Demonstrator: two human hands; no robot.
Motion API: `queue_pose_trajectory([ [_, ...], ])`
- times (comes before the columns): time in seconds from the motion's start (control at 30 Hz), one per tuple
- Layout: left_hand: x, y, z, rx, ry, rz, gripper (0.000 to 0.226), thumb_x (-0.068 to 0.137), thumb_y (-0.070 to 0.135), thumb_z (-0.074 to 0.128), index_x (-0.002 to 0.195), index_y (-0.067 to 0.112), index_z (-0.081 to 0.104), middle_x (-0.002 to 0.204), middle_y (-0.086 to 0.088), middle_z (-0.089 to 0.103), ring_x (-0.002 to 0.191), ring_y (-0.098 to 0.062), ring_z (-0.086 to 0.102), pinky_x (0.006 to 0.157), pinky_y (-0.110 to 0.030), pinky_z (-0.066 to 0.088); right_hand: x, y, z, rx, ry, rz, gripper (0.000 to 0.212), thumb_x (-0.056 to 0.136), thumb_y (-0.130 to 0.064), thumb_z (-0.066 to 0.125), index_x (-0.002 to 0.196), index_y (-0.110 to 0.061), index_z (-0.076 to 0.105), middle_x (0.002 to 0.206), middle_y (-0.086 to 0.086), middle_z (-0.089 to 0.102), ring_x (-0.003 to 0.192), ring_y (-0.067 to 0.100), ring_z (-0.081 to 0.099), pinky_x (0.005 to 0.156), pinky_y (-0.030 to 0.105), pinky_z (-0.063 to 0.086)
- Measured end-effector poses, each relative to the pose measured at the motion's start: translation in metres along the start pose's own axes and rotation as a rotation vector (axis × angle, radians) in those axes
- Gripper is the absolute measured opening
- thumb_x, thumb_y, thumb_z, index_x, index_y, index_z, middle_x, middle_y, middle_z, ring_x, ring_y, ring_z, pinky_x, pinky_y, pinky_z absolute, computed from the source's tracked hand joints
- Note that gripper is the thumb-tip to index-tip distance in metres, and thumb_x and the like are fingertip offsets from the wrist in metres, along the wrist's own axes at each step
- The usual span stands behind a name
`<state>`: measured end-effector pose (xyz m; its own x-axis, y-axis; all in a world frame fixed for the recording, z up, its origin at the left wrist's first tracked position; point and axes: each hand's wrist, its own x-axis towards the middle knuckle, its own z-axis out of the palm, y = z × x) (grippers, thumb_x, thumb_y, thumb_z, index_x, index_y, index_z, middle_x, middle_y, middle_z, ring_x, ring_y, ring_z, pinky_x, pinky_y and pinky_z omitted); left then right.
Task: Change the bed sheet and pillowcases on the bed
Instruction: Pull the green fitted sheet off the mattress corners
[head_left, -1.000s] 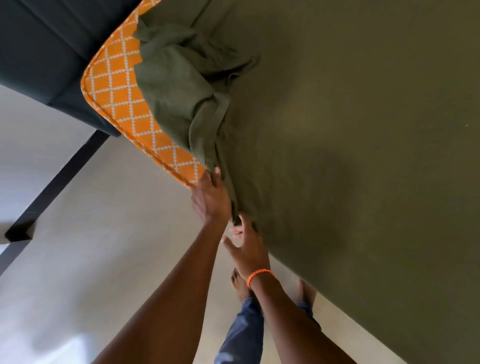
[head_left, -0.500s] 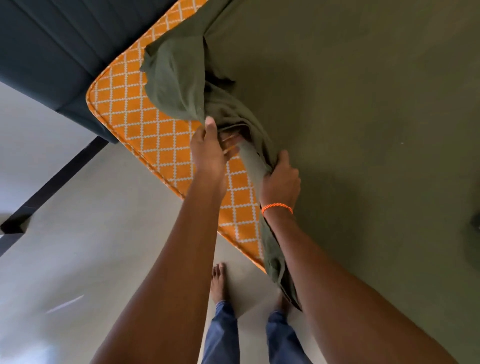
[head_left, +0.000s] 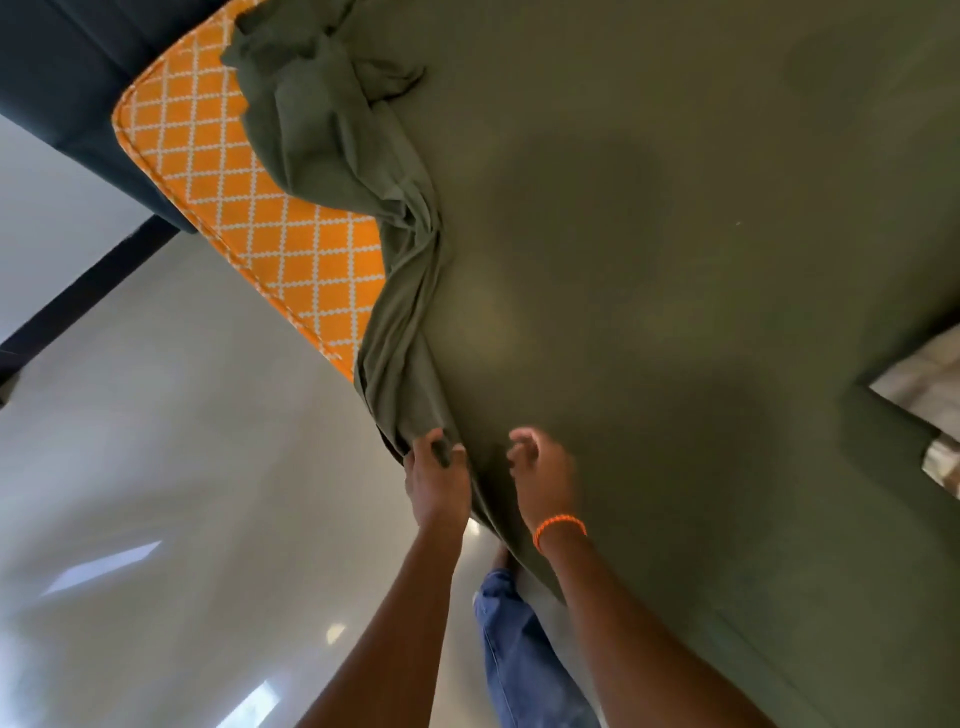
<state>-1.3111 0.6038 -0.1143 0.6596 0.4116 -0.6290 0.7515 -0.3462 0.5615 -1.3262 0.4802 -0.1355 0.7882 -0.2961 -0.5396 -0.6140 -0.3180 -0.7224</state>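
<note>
From the head camera I look down on the olive green bed sheet (head_left: 649, 260), a soft matte cloth stretched smooth over most of the mattress (head_left: 249, 176). The mattress is my landmark: its bare corner shows orange ticking with a white diamond lattice and a piped, rounded edge. Over that corner the sheet has come away and lies bunched in loose, rumpled folds, and from the bunch a twisted rope of cloth runs down along the mattress's near edge to my hands.

My left hand (head_left: 436, 478) is at the mattress's near edge with fingers and thumb curled round the gathered hem of the sheet, pinching a thick fold. My right hand (head_left: 543, 480) hovers just beside it over the flat sheet, blurred; its fingers look half curled and I cannot tell whether they hold any cloth. An orange braided wristband (head_left: 558, 526) circles that wrist.

Beyond the mattress corner stands a dark blue padded headboard (head_left: 67, 88) with stitched panels. Beside the mattress's near edge the pale glossy floor (head_left: 171, 467) spreads wide, carrying bright window reflections, crossed only by a dark strip (head_left: 78, 291) near the headboard. My leg in blue jeans (head_left: 514, 649) stands close against the mattress edge. At the mattress's far right lies some whitish crumpled fabric (head_left: 924, 379).
</note>
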Motion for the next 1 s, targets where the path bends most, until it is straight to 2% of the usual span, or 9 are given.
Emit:
queue_pose_trajectory([
  [0.17,-0.061,-0.047,0.029,-0.022,-0.013,0.081,0.037,0.104,0.022,0.058,0.141,0.02,0.055,0.149,-0.003,0.045,0.125,-0.027,0.055,0.101,-0.04,0.049,-0.076,0.091,-0.053,-0.195,0.25,-0.015,0.026,0.089,-0.006,0.057,0.105,-0.021,0.071,0.101,0.001,0.071,0.094,0.026,0.068,0.082,0.044,0.056],
  [0.27,-0.093,-0.073,0.053,-0.063,0.016,0.085,0.037,0.103,0.019,0.059,0.139,0.018,0.055,0.142,-0.005,0.048,0.113,-0.024,0.058,0.095,-0.032,0.044,-0.111,0.129,-0.073,-0.507,0.315,-0.109,0.043,0.081,-0.01,0.065,0.123,-0.02,0.063,0.119,0.005,0.059,0.109,0.029,0.056,0.086,0.043,0.05],
  [0.37,-0.139,-0.108,0.079,-0.119,0.004,0.078,0.037,0.101,0.018,0.059,0.138,0.018,0.054,0.135,-0.001,0.051,0.104,-0.02,0.058,0.097,-0.033,0.047,-0.145,0.166,-0.089,-0.611,0.283,-0.192,0.059,0.085,-0.015,0.068,0.142,-0.016,0.053,0.146,0.007,0.05,0.134,0.027,0.047,0.105,0.046,0.045],
  [0.53,-0.255,-0.185,0.137,-0.042,-0.143,0.047,0.015,0.099,0.01,0.059,0.107,0.022,0.056,0.119,-0.001,0.058,0.101,-0.018,0.058,0.081,-0.018,0.037,-0.225,0.263,-0.149,-0.733,0.342,0.067,0.075,0.094,-0.024,0.06,0.159,-0.009,0.028,0.167,0.009,0.026,0.153,0.027,0.027,0.116,0.063,0.028],
  [0.6,-0.294,-0.218,0.161,-0.003,-0.24,-0.021,0.015,0.097,0.007,0.06,0.103,0.021,0.063,0.123,-0.003,0.063,0.091,-0.005,0.06,0.069,-0.004,0.037,-0.269,0.304,-0.175,-0.842,0.266,0.115,0.077,0.1,-0.03,0.047,0.164,-0.007,0.011,0.173,0.007,0.006,0.159,0.025,0.009,0.115,0.071,0.025],
  [0.67,-0.329,-0.24,0.181,0.027,-0.323,-0.048,0.017,0.099,0.011,0.06,0.106,0.022,0.071,0.124,0.0,0.065,0.086,0.004,0.059,0.072,0.002,0.039,-0.303,0.333,-0.2,-0.907,0.155,0.088,0.075,0.101,-0.038,0.032,0.165,-0.011,0.002,0.173,0.005,-0.004,0.16,0.023,-0.001,0.118,0.068,0.024],
  [0.77,-0.374,-0.261,0.206,0.029,-0.438,-0.068,0.016,0.103,0.02,0.059,0.112,0.023,0.071,0.117,0.007,0.069,0.102,-0.007,0.064,0.097,-0.02,0.05,-0.316,0.358,-0.223,-0.891,0.068,0.024,0.087,0.098,-0.02,0.049,0.164,-0.019,-0.008,0.172,-0.003,-0.014,0.158,0.017,-0.011,0.124,0.058,0.02],
  [0.87,-0.397,-0.268,0.225,0.028,-0.501,-0.075,0.015,0.105,0.025,0.057,0.111,0.025,0.071,0.112,0.006,0.074,0.104,-0.017,0.07,0.097,-0.036,0.056,-0.307,0.365,-0.23,-0.815,0.015,0.015,0.088,0.096,-0.002,0.045,0.164,-0.022,-0.007,0.171,-0.006,-0.017,0.157,0.013,-0.014,0.126,0.057,0.018],
  [1.0,-0.403,-0.265,0.24,0.009,-0.495,-0.072,0.018,0.104,0.025,0.056,0.111,0.021,0.073,0.108,0.002,0.076,0.1,-0.016,0.071,0.097,-0.041,0.057,-0.306,0.364,-0.235,-0.711,-0.001,-0.004,0.088,0.094,0.003,0.039,0.165,-0.024,-0.006,0.171,-0.008,-0.016,0.157,0.012,-0.014,0.126,0.056,0.012],
])
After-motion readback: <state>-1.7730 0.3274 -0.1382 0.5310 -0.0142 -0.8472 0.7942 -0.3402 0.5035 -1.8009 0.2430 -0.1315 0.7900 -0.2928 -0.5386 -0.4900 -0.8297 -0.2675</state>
